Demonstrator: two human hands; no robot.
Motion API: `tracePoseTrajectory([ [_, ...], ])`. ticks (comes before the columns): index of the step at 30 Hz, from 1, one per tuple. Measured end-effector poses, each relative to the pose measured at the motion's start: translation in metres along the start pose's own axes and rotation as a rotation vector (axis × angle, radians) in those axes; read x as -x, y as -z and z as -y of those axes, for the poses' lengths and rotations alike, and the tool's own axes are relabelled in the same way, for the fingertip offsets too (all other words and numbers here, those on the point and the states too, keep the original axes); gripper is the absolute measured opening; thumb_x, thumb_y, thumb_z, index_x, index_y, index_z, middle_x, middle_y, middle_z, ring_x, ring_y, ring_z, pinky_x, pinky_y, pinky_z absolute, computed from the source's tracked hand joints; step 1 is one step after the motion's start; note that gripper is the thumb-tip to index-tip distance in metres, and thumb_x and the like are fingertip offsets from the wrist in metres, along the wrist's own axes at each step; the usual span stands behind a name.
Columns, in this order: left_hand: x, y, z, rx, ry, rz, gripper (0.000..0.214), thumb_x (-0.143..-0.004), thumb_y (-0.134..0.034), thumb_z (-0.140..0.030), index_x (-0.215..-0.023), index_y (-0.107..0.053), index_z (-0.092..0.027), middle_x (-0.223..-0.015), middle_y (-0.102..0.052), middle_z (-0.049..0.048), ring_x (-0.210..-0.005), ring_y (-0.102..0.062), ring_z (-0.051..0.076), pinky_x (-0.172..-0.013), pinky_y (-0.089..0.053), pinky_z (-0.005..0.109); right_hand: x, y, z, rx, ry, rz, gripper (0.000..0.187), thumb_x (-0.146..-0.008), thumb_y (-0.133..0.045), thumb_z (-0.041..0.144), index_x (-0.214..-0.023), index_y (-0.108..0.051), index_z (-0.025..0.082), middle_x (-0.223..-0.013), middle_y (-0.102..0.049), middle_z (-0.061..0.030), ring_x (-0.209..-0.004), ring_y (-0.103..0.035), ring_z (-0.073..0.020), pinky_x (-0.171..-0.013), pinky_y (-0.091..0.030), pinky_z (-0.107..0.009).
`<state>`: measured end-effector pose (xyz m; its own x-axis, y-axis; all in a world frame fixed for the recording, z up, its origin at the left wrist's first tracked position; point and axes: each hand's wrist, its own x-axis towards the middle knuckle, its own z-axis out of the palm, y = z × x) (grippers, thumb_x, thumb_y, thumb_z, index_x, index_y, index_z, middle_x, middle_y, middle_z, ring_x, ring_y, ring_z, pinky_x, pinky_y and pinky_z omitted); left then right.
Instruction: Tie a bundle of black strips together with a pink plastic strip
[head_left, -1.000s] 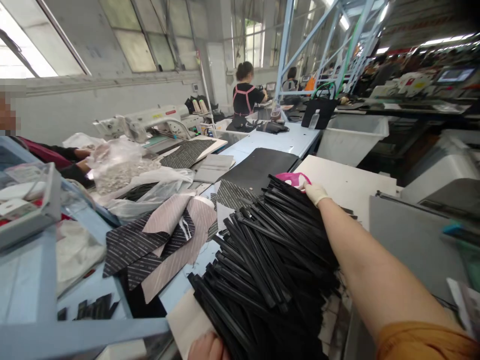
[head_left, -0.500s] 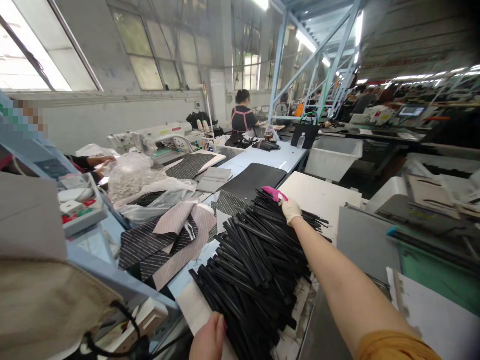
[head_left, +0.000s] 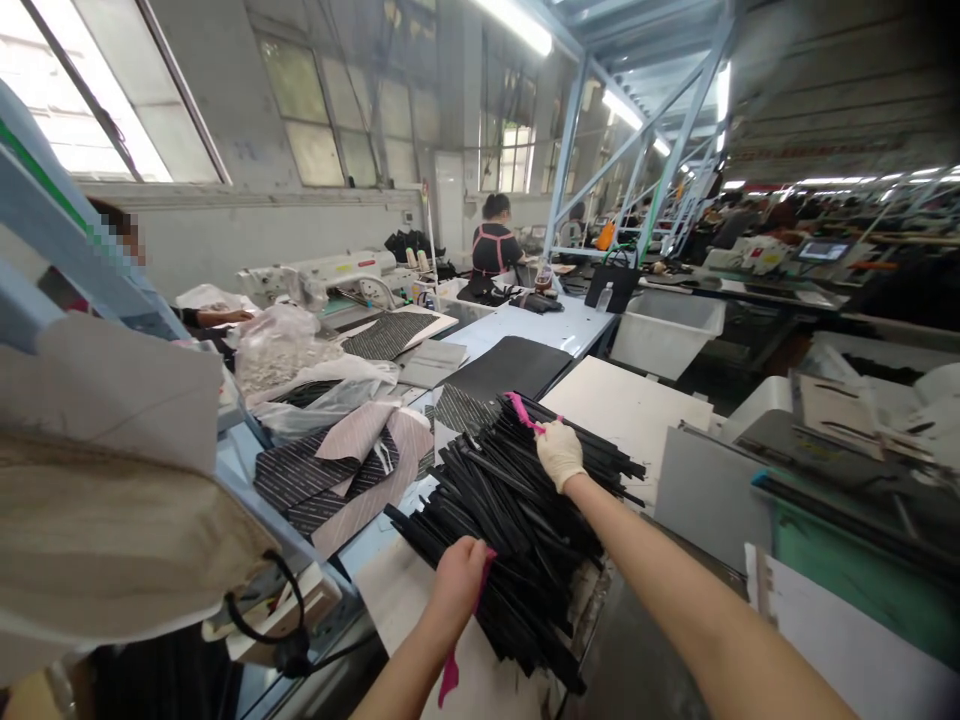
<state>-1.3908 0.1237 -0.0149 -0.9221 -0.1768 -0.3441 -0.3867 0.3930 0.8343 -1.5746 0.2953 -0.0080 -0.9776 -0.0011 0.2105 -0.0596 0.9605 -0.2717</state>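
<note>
A big heap of long black strips (head_left: 517,520) lies on the table in front of me. My right hand (head_left: 559,455), in a pale glove, rests on the far top of the heap with its fingers closed on a pink band (head_left: 523,412). My bare left hand (head_left: 457,580) is at the near edge of the heap, fingers curled round the pink band's other end (head_left: 450,680), which hangs down from it.
Striped and pinkish fabric pieces (head_left: 341,465) lie left of the heap, with plastic bags (head_left: 281,350) and a sewing machine (head_left: 330,280) behind. A black sheet (head_left: 510,368), a white board (head_left: 626,410) and white bins (head_left: 664,335) lie beyond. A person (head_left: 495,250) works at the far end; another sits at left.
My view has pulled back and up. My left hand rose from the bottom edge onto the heap's near side and now grips a pink band. My right hand drew back slightly, still holding the pink band.
</note>
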Motion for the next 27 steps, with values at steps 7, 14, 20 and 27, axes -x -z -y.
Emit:
tracePoseTrajectory([
  [7, -0.013, -0.018, -0.004, 0.191, 0.098, 0.011, 0.033, -0.09, -0.047, -0.027, -0.059, -0.048, -0.015, -0.05, -0.044, -0.0079, -0.043, -0.041, 0.007, -0.047, -0.033, 0.021, 0.039, 0.012, 0.017, 0.05, 0.279, -0.023, 0.027, -0.09, -0.041, 0.026, -0.079, -0.062, 0.013, -0.079, -0.062, -0.0071, -0.079, -0.054, -0.0177, -0.076, -0.035, -0.031],
  [14, -0.01, -0.02, -0.007, 0.306, 0.138, 0.029, 0.032, -0.089, -0.049, -0.027, -0.06, -0.046, -0.015, -0.047, -0.038, -0.0101, -0.038, -0.033, 0.005, -0.04, -0.028, 0.018, 0.077, 0.018, 0.036, 0.025, 0.463, -0.053, 0.031, -0.092, -0.035, 0.024, -0.074, -0.06, 0.017, -0.074, -0.062, -0.0061, -0.074, -0.051, -0.019, -0.079, -0.028, -0.032],
  [20, -0.007, -0.015, -0.011, 0.272, 0.137, 0.053, 0.028, -0.088, -0.05, -0.022, -0.061, -0.046, -0.016, -0.044, -0.036, -0.0114, -0.035, -0.032, 0.005, -0.04, -0.027, 0.018, 0.104, 0.03, 0.046, -0.002, 0.552, -0.034, 0.036, -0.093, -0.032, 0.027, -0.071, -0.059, 0.018, -0.071, -0.062, -0.0052, -0.073, -0.05, -0.0195, -0.079, -0.027, -0.033],
  [27, 0.002, -0.013, -0.005, 0.077, -0.051, -0.019, 0.011, -0.077, -0.053, -0.019, -0.071, -0.06, -0.013, -0.062, -0.06, -0.0006, -0.062, -0.056, 0.014, -0.058, -0.041, 0.024, 0.116, 0.043, 0.063, -0.035, 0.451, 0.009, 0.032, -0.091, -0.036, 0.027, -0.075, -0.062, 0.018, -0.072, -0.063, -0.0055, -0.072, -0.053, -0.0206, -0.074, -0.028, -0.035],
])
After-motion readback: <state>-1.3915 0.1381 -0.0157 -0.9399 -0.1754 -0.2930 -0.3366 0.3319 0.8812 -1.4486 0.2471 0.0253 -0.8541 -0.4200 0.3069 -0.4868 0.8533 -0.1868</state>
